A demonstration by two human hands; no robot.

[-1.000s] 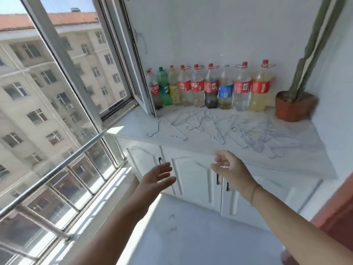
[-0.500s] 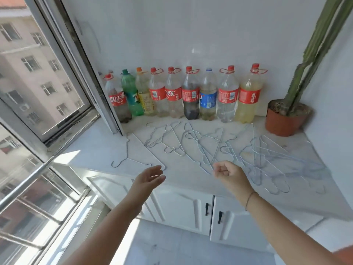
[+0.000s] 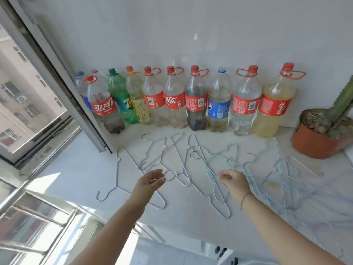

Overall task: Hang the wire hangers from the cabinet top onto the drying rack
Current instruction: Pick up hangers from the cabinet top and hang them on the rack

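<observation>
Several thin wire hangers [image 3: 208, 165] lie scattered and overlapping flat on the white marble cabinet top [image 3: 80, 169]. One hanger [image 3: 117, 175] lies apart at the left, its hook toward the front edge. My left hand [image 3: 150, 181] hovers over the middle hangers, fingers apart and curved, holding nothing. My right hand [image 3: 234, 181] hovers just above a blue-tinted hanger [image 3: 215, 190], fingers curled in loosely, with no wire seen in its grip. No drying rack is in view.
A row of several plastic soda bottles [image 3: 196, 100] stands along the back wall. A potted cactus [image 3: 321, 134] sits at the back right. An open window frame [image 3: 57, 77] and a metal rail [image 3: 11, 199] are at the left. Cabinet doors [image 3: 219, 251] are below.
I have come closer to the cabinet and the view has tilted down onto its top. Both hands have moved forward from in front of the doors to over the hangers.
</observation>
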